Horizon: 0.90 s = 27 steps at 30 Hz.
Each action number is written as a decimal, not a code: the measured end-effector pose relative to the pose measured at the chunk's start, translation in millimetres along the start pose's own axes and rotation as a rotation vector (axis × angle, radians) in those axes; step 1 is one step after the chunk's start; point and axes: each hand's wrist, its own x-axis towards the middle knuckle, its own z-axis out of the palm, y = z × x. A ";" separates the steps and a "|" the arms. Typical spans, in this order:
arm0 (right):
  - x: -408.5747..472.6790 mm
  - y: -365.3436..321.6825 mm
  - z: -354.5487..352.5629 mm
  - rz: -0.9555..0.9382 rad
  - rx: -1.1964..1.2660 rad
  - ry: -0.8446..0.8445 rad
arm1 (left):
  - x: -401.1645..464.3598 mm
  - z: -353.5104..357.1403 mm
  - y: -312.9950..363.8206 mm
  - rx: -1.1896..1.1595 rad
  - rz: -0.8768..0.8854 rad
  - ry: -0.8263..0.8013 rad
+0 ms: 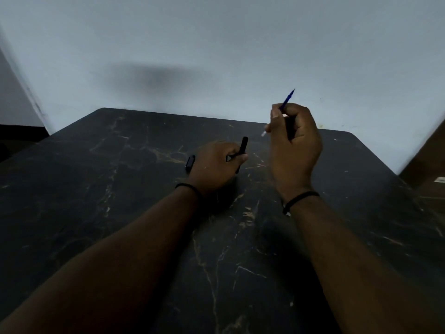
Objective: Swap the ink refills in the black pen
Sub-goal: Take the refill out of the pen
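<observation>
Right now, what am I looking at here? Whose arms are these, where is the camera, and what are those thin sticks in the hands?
No machine here: these are a person's two bare arms, seen from a camera worn on their head, looking forward and down. They work over a dark marble-patterned table set against a pale wall. The left hand rests low by the table and holds a black pen barrel. The right hand is raised and holds a thin blue ink refill; a whitish tip also pokes out below its fingers, perhaps a second refill. A small black piece, probably a pen part, lies on the table beside the left hand. Each wrist wears a dark band.
</observation>
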 end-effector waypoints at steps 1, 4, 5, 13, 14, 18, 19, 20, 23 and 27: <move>2.1 3.9 -10.4 0.000 -0.054 -0.059 | -0.4 0.2 -0.1 -0.011 -0.007 0.007; 8.9 20.9 -49.0 0.001 -0.303 -0.277 | -1.8 -0.4 0.1 -0.051 -0.025 0.018; 10.3 26.8 -61.0 0.014 -0.417 -0.353 | -2.0 -0.3 0.1 -0.058 -0.029 0.016; 5.0 75.0 -91.7 0.210 -0.803 -0.703 | -3.6 3.0 -2.9 -0.062 0.021 0.076; 5.1 78.0 -90.2 0.202 -0.826 -0.717 | -3.4 3.2 -2.8 -0.062 0.023 0.077; 5.4 78.3 -82.8 0.229 -0.832 -0.693 | -2.4 2.7 -3.8 -0.061 0.035 0.054; 4.6 78.3 -82.1 0.222 -0.846 -0.710 | -2.1 2.6 -4.1 -0.059 0.030 0.038; 3.8 78.4 -82.0 0.212 -0.869 -0.726 | -2.1 2.8 -4.2 -0.056 0.026 0.030; 1.6 73.5 -80.2 0.225 -0.884 -0.719 | -2.7 3.0 -4.2 -0.058 0.030 0.042; 1.5 70.2 -75.3 0.271 -0.875 -0.670 | -3.0 3.9 -4.5 -0.060 0.025 0.048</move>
